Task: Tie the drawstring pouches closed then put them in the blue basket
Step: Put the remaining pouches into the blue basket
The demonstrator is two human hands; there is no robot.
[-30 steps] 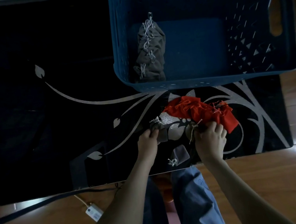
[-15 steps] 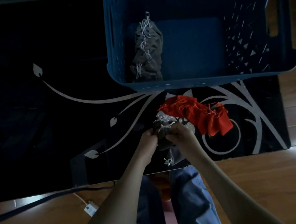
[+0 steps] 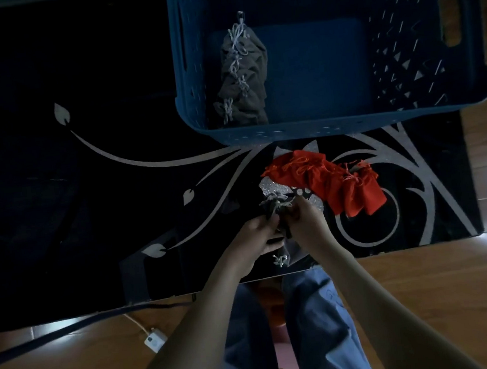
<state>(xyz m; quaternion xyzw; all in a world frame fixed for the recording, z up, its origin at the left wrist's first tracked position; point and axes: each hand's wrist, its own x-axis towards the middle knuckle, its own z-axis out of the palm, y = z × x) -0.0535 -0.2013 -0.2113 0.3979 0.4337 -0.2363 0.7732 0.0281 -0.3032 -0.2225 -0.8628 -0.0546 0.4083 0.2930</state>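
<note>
A small grey drawstring pouch is held between both hands above the dark table. My left hand grips its body while my right hand pinches its pale cord at the top. Another grey pouch lies just under my hands near the table's front edge. A pile of red pouches lies to the right of my hands. The blue basket stands at the back, with a row of several grey tied pouches along its left side.
The table is black with silver leaf and swirl patterns. Wooden floor shows on the right and in front. A white charger with a cable lies on the floor at the lower left. My legs in blue trousers are below.
My right hand has come left from beside the red pile to meet my left hand. Both now hold the grey pouch together, working its cord.
</note>
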